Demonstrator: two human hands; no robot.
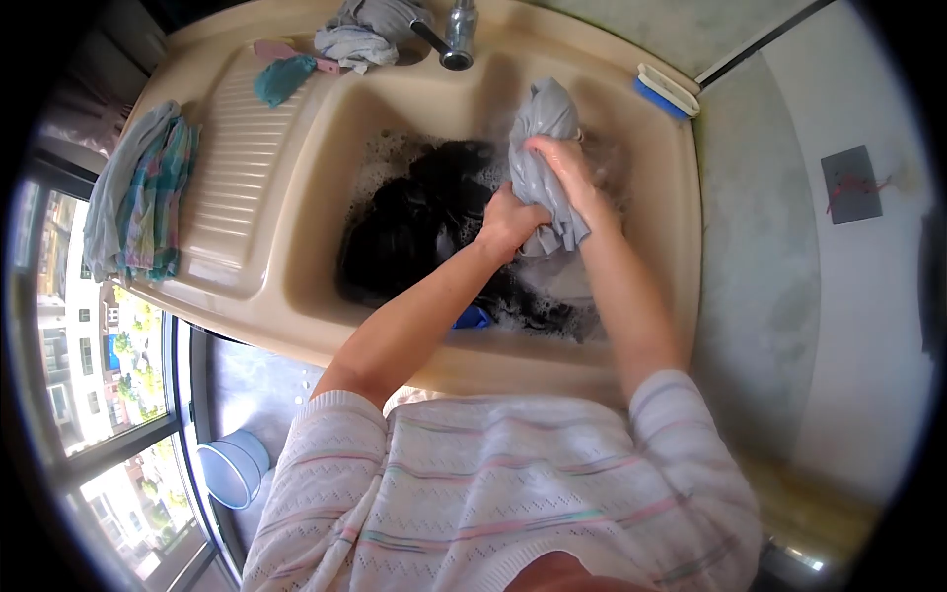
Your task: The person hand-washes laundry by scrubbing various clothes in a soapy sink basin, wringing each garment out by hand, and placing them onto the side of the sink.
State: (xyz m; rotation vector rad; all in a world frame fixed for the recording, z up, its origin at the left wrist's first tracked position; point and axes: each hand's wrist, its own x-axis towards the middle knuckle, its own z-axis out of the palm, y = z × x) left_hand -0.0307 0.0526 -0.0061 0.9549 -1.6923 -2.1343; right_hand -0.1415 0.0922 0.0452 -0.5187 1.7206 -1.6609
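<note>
A wet, bunched grey cloth [539, 178] hangs over the right part of the beige sink [316, 212], gripped by both of my hands. My left hand [511, 223] is closed round its lower left side. Higher up on the right, my right hand [564, 168] wraps around the same cloth. Beneath and to the left, dark clothes [409, 232] lie soaking in sudsy water. A bit of blue fabric [472, 318] shows by the sink's front wall, partly behind my left forearm. Whether the grey cloth is a garment I cannot tell.
A faucet [458, 44] stands at the back beside a crumpled grey cloth [360, 37]. A teal cloth [284, 81] lies by the ribbed washboard [232, 148]. Clothes [153, 197] drape over the left edge. A blue-bristled brush [667, 94] rests at the right corner; a bucket [234, 468] stands on the floor.
</note>
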